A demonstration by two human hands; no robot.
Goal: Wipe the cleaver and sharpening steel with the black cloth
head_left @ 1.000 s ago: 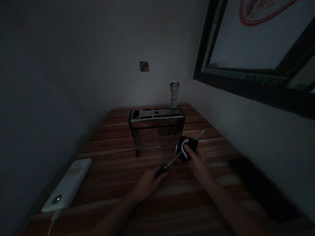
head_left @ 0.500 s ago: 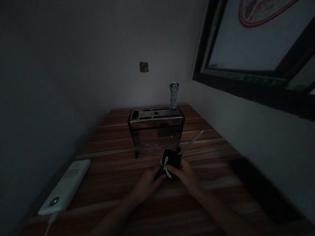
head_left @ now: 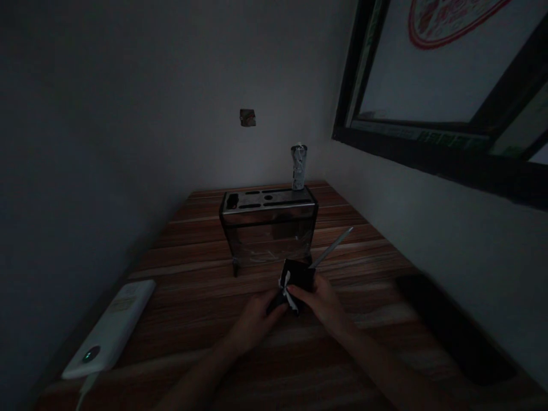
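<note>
In the dim light, both hands meet at the front middle of the tabletop around a black square piece (head_left: 302, 275) with a crumpled white strip (head_left: 289, 292) across its left part. My left hand (head_left: 256, 321) is closed on a dark, handle-like part at its lower left. My right hand (head_left: 322, 302) pinches the square's right side, with the thumb on top by the strip. From behind the square a slim, pale metal rod or blade (head_left: 331, 247) sticks out toward the upper right. Whether it joins the dark handle is hidden.
Behind the hands stands a slotted knife block (head_left: 268, 208) with clear sides. A grey wrapped, upright object (head_left: 298, 166) rises at its back right. A white power bank (head_left: 113, 328) with a cable lies left, a long black object (head_left: 454, 328) right. A framed window (head_left: 423, 128) borders the right wall.
The view has shifted slightly, so the scene sits a little further left. The hands keep their hold on the black piece. A small green light now shows on the power bank.
</note>
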